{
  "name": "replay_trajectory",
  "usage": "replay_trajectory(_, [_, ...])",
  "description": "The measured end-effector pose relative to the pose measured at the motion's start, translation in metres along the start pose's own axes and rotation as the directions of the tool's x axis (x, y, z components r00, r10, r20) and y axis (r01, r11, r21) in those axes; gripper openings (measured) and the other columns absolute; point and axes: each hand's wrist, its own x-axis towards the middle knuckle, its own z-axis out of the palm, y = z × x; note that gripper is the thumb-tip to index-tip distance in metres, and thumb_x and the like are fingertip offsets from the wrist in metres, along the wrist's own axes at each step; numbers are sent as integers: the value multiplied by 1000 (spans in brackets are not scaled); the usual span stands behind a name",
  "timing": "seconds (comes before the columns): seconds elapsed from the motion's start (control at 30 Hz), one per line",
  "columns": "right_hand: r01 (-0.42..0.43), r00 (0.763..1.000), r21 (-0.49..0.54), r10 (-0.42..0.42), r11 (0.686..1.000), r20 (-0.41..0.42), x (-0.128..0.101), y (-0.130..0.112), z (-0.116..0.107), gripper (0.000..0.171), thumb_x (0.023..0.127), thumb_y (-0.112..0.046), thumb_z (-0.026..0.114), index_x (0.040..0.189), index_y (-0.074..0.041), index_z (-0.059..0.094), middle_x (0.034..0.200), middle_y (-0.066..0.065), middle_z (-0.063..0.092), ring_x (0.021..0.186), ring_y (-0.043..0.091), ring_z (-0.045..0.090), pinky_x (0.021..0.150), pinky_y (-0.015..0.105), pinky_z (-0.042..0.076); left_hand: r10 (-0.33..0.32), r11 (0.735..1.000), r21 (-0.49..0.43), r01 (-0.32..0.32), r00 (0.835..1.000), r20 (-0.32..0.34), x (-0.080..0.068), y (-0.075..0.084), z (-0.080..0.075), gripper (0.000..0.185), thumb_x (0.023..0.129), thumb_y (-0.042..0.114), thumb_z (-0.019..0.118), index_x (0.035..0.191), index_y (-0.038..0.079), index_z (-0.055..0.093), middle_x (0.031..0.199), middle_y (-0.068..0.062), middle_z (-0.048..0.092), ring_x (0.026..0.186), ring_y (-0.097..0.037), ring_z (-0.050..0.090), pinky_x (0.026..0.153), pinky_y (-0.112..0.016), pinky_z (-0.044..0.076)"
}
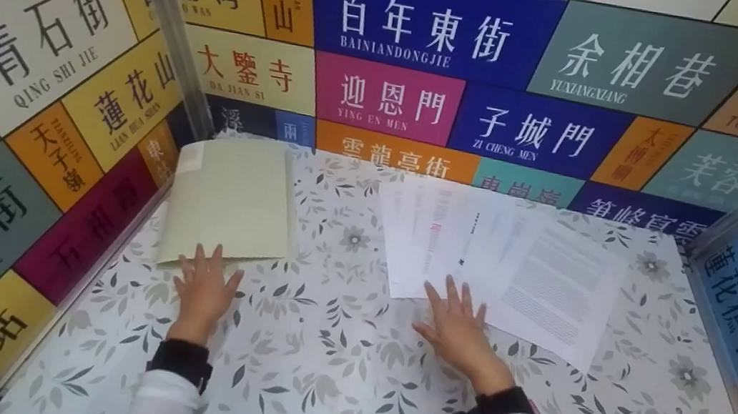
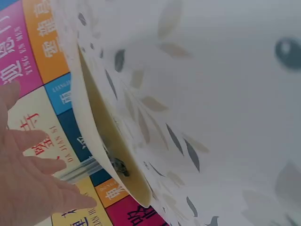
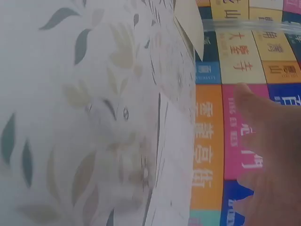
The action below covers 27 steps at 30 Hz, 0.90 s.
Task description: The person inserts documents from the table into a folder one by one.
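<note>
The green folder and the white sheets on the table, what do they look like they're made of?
The green folder looks like thin matte card or heavy paper: pale, flat, without gloss, one corner slightly lifted in the left wrist view. The white sheets look like ordinary printed office paper, thin, overlapping, with lines of text. The left hand lies at the folder's near edge, the right hand on the sheets.

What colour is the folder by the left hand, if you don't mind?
The folder is pale yellowish green, clearest in the head view.

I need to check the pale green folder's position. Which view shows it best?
The head view: the whole pale green folder lies flat, the left hand at its near edge. The left wrist view shows only its edge; the right wrist view only a corner.
</note>
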Motion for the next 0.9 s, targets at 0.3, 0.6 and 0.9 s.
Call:
replay_trajectory(0.3, [96,991,78,-103,992,90,55,-51,45,62,98,-39,50,153,-17,29,161,20,9,147,46,3,116,66,8,-195,980,-53,190,976,-98,46,-23,11,67,102,34,41,156,8,10,158,-27,-11,140,-59,-8,110,-73,3])
replay_trajectory(0.6, [210,968,26,-211,977,133,63,-81,59,57,99,-34,51,151,-19,34,161,20,14,146,47,7,114,67,14,-238,963,140,232,971,27,49,-28,13,69,101,48,34,156,16,6,156,-29,-16,139,-58,-14,105,-78,-4])
replay_trajectory(0.9, [214,965,-24,-208,976,162,71,-90,72,60,99,-35,50,151,-10,33,160,20,18,148,38,13,119,56,16,-191,962,237,139,959,210,36,-13,-5,65,103,42,31,155,11,7,155,-32,-12,139,-59,-11,107,-75,-10])
